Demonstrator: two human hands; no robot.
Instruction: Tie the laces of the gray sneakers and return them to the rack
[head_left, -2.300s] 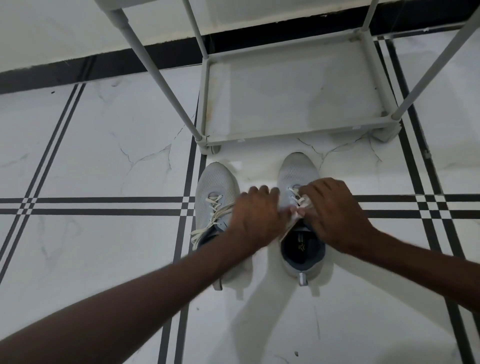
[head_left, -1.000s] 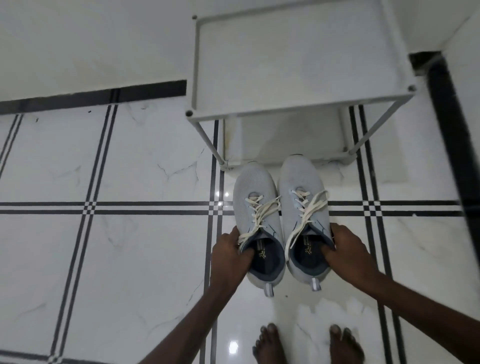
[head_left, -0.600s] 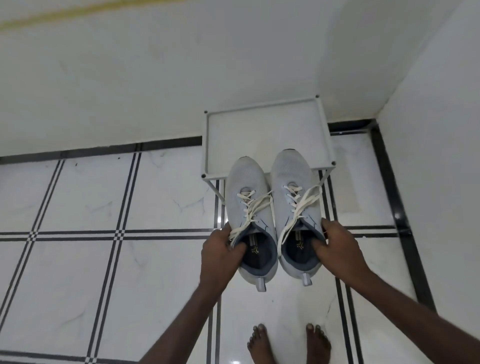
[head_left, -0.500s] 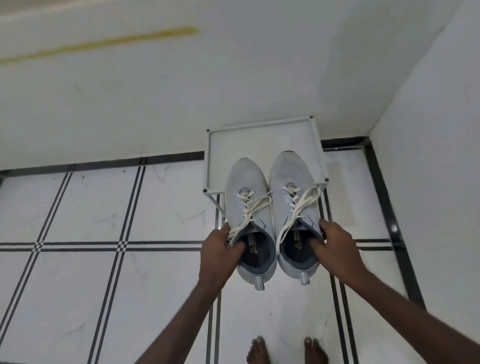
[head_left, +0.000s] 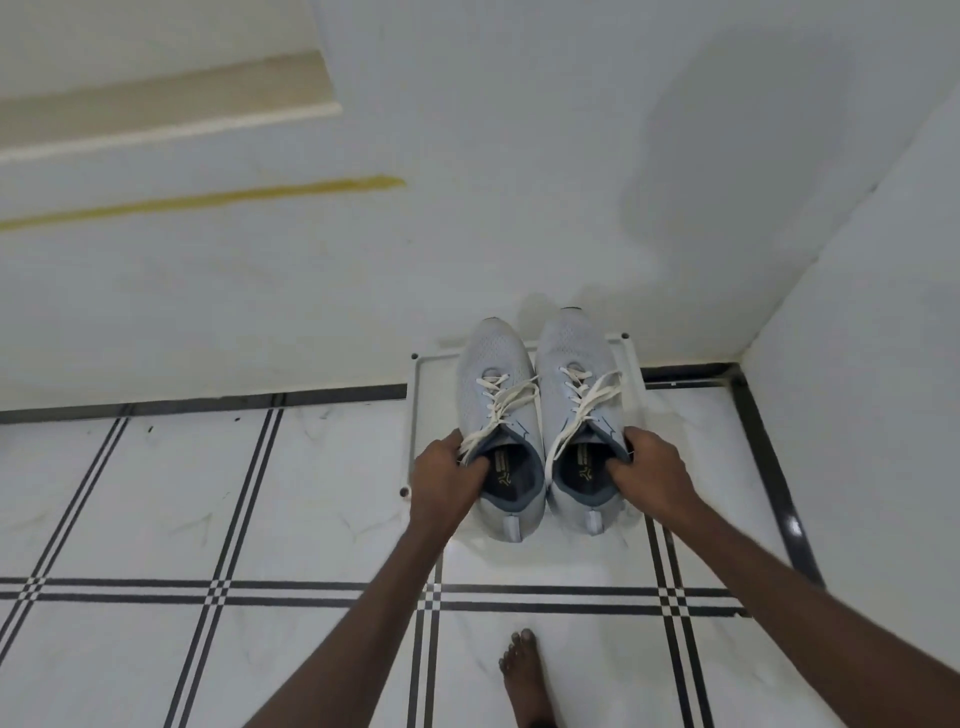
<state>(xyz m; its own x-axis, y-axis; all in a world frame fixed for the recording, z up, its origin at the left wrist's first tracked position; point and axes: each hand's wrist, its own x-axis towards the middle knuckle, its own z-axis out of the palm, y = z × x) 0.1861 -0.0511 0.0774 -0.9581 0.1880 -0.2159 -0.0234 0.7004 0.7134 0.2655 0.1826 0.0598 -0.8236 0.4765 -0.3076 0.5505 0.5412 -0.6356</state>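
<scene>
Two gray sneakers with white laces are side by side over the top shelf of the white rack, toes toward the wall. My left hand grips the collar of the left sneaker, thumb inside the opening. My right hand grips the collar of the right sneaker the same way. The laces lie in loose bows with long ends trailing toward the heels. Whether the soles rest on the shelf or hover just above it I cannot tell.
The rack stands in a corner, with a white wall behind and another wall to the right. The floor is white tile with black stripes. A bare foot stands below the rack.
I have risen from crouching, lifting both sneakers off the floor. They have moved forward over the rack's top shelf, toes now reaching its far edge by the wall.
</scene>
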